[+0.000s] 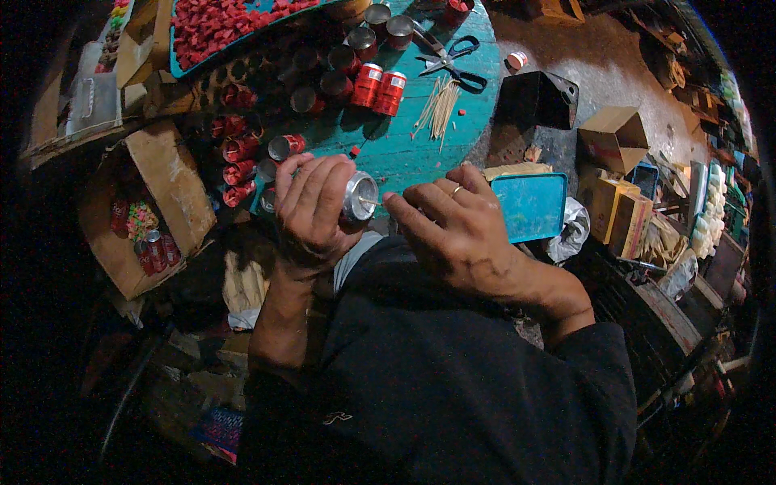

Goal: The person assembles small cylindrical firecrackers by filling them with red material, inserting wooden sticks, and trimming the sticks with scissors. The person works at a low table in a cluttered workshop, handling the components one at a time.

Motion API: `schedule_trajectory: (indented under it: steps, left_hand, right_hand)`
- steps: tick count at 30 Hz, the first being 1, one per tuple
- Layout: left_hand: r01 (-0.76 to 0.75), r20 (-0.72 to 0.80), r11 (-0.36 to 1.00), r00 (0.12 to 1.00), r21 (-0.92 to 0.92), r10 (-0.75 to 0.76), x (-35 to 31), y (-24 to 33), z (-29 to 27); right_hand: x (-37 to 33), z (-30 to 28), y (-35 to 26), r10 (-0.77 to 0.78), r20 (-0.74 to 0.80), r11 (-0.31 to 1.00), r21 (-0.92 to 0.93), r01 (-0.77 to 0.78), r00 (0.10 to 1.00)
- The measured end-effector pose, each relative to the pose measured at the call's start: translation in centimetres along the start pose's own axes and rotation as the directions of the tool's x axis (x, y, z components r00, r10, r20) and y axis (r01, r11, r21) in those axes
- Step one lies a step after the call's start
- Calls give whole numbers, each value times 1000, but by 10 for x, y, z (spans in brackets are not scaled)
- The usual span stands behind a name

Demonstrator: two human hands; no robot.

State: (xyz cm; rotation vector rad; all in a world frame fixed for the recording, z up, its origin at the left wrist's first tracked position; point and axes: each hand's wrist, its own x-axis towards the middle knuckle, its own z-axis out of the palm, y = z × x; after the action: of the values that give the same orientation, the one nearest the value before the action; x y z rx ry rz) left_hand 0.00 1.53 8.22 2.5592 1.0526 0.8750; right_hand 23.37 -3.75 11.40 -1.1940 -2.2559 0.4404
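Observation:
My left hand [311,206] is wrapped round a drink can [360,196], its silver end turned to the right. A thin pale stick [369,200] juts out from that end. At the stick's outer tip are the curled, closed fingers of my right hand [453,222], which wears a ring; the thumb is mostly hidden. Beyond my hands on the teal table [404,149] lie a loose bundle of similar wooden sticks [437,111] and black-handled scissors [450,61]. Two red cans [378,89] stand beside several cut, open-topped cans [361,40].
A blue-rimmed tray of red pieces [230,28] is at the far left. Several red can bodies [237,149] line the table's left side. A cardboard box [149,214] with cans sits at left; a blue tray [529,206], a black bin [537,101] and cartons [614,137] are at right.

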Motion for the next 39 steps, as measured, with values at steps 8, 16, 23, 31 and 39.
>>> schedule_trajectory:
  steps: [8,16,23,31,39]
  left_hand:
    - [-9,22,1000,1000,7,9,0,1,0]
    - [-20,17,999,1000,33,20,-1,4,2]
    - [-36,43,999,998,25,35,1,7,4]
    - [-31,69,999,997,21,30,0,10,7]
    - [-38,88,998,996,50,34,-1,13,11]
  right_hand:
    - [4,8,0,24,11,999,42,-25,1000]
    - [6,8,1,14,-7,999,33,-14,1000]
    - [8,12,-1,31,-28,999,33,-30,999]
    - [4,17,0,56,-13,998,29,-56,998]
    - [2,19,-2,70,-15,998,-2,-70,997]
